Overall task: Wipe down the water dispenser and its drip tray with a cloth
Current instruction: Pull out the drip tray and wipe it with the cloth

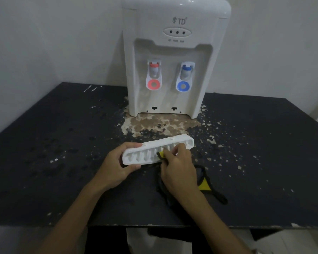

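A white water dispenser (174, 57) stands at the back of the table, with a red tap on its left and a blue tap on its right. Its white ribbed drip tray (145, 154) is off the machine and tilted toward me above the table. My left hand (116, 167) grips the tray's left end. My right hand (178, 169) presses a yellow and black cloth (204, 184) into the tray's ribs near the middle. The rest of the cloth trails down onto the table under and to the right of that hand.
The black table (63, 143) has peeling paint, with a bare brown patch (158, 123) in front of the dispenser. White walls close off the back and left. The table's front edge runs just below my forearms.
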A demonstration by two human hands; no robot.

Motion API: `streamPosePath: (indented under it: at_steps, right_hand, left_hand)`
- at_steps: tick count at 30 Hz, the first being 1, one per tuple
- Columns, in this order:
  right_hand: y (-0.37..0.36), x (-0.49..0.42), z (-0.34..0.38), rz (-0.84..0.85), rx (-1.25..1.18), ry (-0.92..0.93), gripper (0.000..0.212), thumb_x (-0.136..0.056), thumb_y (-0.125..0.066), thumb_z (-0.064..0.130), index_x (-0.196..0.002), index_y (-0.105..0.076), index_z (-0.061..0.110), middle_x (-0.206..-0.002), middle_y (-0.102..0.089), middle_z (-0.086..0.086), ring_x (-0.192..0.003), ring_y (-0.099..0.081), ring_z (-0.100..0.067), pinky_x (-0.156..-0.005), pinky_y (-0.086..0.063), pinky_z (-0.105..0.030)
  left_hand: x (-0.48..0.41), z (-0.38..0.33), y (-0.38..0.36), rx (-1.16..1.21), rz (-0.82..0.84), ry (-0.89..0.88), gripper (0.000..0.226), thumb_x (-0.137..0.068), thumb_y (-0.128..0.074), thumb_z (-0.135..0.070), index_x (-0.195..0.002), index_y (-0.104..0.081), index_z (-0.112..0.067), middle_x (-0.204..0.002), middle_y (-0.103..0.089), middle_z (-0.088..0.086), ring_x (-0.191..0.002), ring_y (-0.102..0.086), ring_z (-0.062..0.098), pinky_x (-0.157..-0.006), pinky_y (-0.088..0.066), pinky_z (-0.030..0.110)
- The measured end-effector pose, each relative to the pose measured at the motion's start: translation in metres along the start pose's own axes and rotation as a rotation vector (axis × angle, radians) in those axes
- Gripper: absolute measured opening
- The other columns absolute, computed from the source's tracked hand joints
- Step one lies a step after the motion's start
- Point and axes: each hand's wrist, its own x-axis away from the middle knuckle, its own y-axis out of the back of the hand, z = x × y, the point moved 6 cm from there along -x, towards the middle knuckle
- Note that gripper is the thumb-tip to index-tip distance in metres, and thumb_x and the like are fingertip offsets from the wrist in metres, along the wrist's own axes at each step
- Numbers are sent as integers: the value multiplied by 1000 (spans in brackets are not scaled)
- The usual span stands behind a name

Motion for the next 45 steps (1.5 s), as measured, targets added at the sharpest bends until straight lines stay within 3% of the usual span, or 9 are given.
streamPosePath:
  at_steps: [3, 5, 10, 17, 22, 28, 34, 37, 45]
  right_hand:
    - [-3, 0, 4, 59, 102, 1, 21, -67, -55, 15, -84, -62, 5, -87, -51, -14, -71, -49, -30, -45, -32, -29]
    - [-3, 1, 4, 77, 107, 13, 20, -68, -57, 16, -83, -61, 4, -89, -52, -14, -73, -50, -31, -46, -36, -32]
    - [0, -2, -1, 143, -46, 41, 14, -77, -59, 12, -86, -59, 2, -98, -49, -12, -82, -50, -30, -70, -46, -37]
    - [25, 3, -10, 43, -248, -18, 7, -79, -61, 2, -86, -62, 5, -86, -52, -6, -71, -51, -22, -63, -38, -23]
    - [45, 1, 1, -9, -366, 79, 14, -78, -66, 4, -90, -64, 11, -86, -60, 2, -77, -50, -5, -70, -36, -5]
    - [29, -11, 17, 77, -294, 239, 32, -72, -70, -3, -103, -68, 4, -95, -63, -9, -86, -58, -20, -80, -39, -12]
    - [22, -10, 25, 170, -117, 301, 31, -82, -63, 8, -113, -64, 7, -92, -50, -11, -75, -50, -25, -59, -49, -37]
    - [23, -8, 26, 194, -106, 300, 28, -84, -56, 14, -111, -63, 6, -91, -48, -10, -73, -47, -24, -59, -48, -39]
    - [26, 3, 15, 219, -217, 291, 26, -83, -47, 25, -91, -64, 7, -84, -48, -4, -70, -43, -14, -64, -28, -15]
  left_hand:
    - [1, -1, 0, -26, -2, -13, 60, -71, -77, 0, -110, -58, -43, -118, -57, -23, -111, -55, 1, -89, -48, 18]
    - [1, -3, 0, -48, -5, -22, 61, -70, -77, 0, -108, -59, -43, -117, -57, -25, -109, -55, -1, -87, -49, 17]
    - [3, -5, -1, -61, -16, -29, 57, -70, -77, 2, -107, -62, -37, -115, -58, -22, -107, -56, -2, -87, -51, 20]
    - [5, -8, -3, -81, 7, -118, 57, -71, -78, -3, -119, -57, -26, -119, -57, -23, -113, -54, 1, -93, -48, 23]
    - [6, -11, -3, -85, -15, -191, 59, -70, -80, -9, -122, -54, -25, -121, -56, -18, -115, -54, 7, -95, -49, 29]
    - [8, -17, -1, -64, -73, -253, 55, -68, -77, -33, -118, -56, -26, -119, -59, -17, -111, -58, 7, -91, -50, 27]
    - [10, -20, 2, -92, -129, -312, 57, -67, -76, -35, -119, -55, -28, -118, -59, -21, -109, -58, 6, -90, -50, 26]
    - [11, -20, 0, -106, -121, -329, 56, -67, -76, -33, -118, -57, -21, -118, -60, -14, -108, -59, 8, -90, -51, 29]
    - [12, -24, -2, -153, -110, -375, 55, -68, -78, -30, -118, -57, -16, -114, -62, -8, -105, -60, 5, -87, -52, 25]
